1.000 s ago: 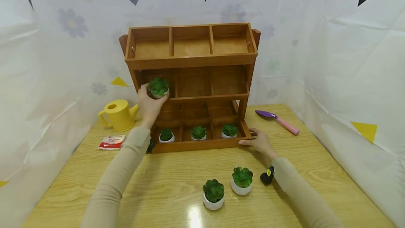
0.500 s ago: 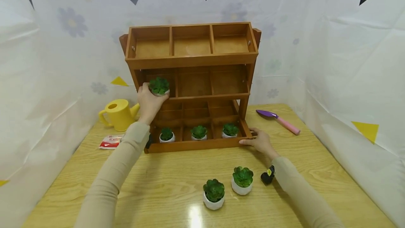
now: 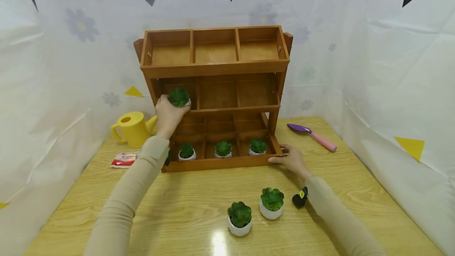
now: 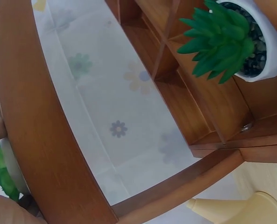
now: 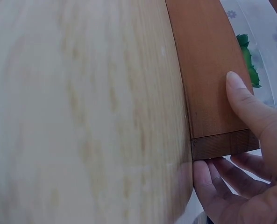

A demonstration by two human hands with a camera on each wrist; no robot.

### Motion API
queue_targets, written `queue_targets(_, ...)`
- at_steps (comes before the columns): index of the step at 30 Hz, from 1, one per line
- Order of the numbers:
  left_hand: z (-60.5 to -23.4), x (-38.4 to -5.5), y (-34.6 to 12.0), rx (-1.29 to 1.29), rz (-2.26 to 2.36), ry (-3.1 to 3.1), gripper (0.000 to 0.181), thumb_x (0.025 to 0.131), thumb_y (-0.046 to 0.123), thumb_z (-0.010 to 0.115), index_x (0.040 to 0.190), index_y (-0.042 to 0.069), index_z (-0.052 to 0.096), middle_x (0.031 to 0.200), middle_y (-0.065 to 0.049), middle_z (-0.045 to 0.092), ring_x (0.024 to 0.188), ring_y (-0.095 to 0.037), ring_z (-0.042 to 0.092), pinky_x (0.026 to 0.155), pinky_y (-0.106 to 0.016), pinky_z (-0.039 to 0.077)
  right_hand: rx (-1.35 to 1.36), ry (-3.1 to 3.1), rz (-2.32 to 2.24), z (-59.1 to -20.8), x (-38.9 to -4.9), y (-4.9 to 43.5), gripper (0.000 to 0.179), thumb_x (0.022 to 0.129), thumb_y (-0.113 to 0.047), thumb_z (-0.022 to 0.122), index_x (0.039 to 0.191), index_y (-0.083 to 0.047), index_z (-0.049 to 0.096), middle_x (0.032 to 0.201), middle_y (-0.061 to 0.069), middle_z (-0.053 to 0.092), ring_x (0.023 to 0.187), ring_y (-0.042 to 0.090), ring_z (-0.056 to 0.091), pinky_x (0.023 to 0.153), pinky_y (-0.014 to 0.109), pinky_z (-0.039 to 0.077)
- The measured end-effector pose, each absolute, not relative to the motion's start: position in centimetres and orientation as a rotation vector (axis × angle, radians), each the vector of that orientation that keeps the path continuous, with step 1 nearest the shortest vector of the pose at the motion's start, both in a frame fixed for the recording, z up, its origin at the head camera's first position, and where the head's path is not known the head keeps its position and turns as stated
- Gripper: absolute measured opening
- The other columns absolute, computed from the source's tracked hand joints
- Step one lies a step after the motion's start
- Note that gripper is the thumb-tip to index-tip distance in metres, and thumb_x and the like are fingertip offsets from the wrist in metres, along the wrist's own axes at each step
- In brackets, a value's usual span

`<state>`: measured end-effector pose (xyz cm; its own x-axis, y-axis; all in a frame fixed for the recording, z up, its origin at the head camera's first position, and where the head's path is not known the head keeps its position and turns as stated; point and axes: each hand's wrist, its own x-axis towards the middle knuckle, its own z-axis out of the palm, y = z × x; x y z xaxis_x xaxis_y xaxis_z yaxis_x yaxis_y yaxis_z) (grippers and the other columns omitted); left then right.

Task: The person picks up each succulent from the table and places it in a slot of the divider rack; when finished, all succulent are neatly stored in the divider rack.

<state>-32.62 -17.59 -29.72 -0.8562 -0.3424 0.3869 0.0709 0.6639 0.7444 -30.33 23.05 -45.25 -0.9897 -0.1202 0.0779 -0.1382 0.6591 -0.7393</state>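
Observation:
In the head view, my left hand [image 3: 166, 117] grips a small succulent in a white pot [image 3: 179, 97] at the left compartment of the middle tier of a brown wooden plant stand [image 3: 215, 69]. The tier's front board partly hides that pot [image 4: 14, 165] in the left wrist view. My right hand [image 3: 292, 162] holds the right front corner of the bottom tier, thumb [image 5: 241, 98] on the front board and fingers around the end. Three potted succulents stand in the bottom tier's front row: left [image 3: 187, 151], middle [image 3: 223, 149] and right [image 3: 257, 146].
Two more potted succulents [image 3: 239, 219] [image 3: 271, 203] stand on the wooden table [image 3: 192, 208] in front. A yellow watering can [image 3: 132, 129] and a red-and-white packet [image 3: 123, 160] are at the left. A purple trowel with a pink handle [image 3: 321, 140] lies at the right.
My left hand and its potted succulent have shifted slightly to the right, the pot slightly more hidden behind the middle tier's front board. The right hand stays at the corner.

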Motion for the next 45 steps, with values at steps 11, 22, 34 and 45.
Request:
queue_targets(11, -29.2, -32.6, -17.5, 0.230, -1.107, -2.413, 0.083, 0.078, 0.034, 0.076, 0.137, -0.006, 0.033, 0.134, -0.028, 0.044, 0.124, -0.043, 0.045, 0.103, -0.053, 0.040, 0.225, -2.831, 1.261, -45.2, -30.4, 23.0, 0.084, 0.077, -0.044, 0.078, 0.140, 0.002, 0.045, 0.128, 0.030, 0.055, 0.115, 0.043, 0.056, 0.089, 0.051, 0.050)
queue_targets(22, -29.8, -32.5, -17.4, 0.189, -1.157, -2.323, 0.078, 0.076, 0.035, 0.078, 0.132, -0.002, 0.038, 0.131, -0.025, 0.044, 0.120, -0.040, 0.045, 0.101, -0.051, 0.042, 0.220, -2.845, 1.266, -45.2, -30.4, 23.1, 0.087, 0.078, -0.044, 0.077, 0.142, 0.002, 0.041, 0.131, 0.031, 0.053, 0.117, 0.044, 0.054, 0.091, 0.052, 0.049)
queue_targets(34, -30.7, -32.5, -17.4, 0.142, -1.257, -2.198, 0.087, 0.072, 0.036, 0.081, 0.136, -0.001, 0.036, 0.133, -0.023, 0.042, 0.122, -0.035, 0.041, 0.104, -0.047, 0.037, 0.201, -2.841, 1.268, -45.3, -30.4, 23.1, 0.086, 0.077, -0.043, 0.079, 0.142, 0.001, 0.043, 0.131, 0.030, 0.053, 0.117, 0.044, 0.054, 0.091, 0.052, 0.049)
queue_targets(45, -31.5, -30.7, -17.8, 0.042, -1.326, -2.019, 0.088, 0.070, 0.031, 0.085, 0.136, -0.001, 0.037, 0.136, -0.020, 0.041, 0.125, -0.032, 0.040, 0.107, -0.043, 0.035, 0.220, -2.810, 1.298, -45.8, -30.5, 22.7, 0.084, 0.075, -0.043, 0.080, 0.139, 0.001, 0.046, 0.127, 0.029, 0.057, 0.114, 0.042, 0.057, 0.089, 0.051, 0.050)
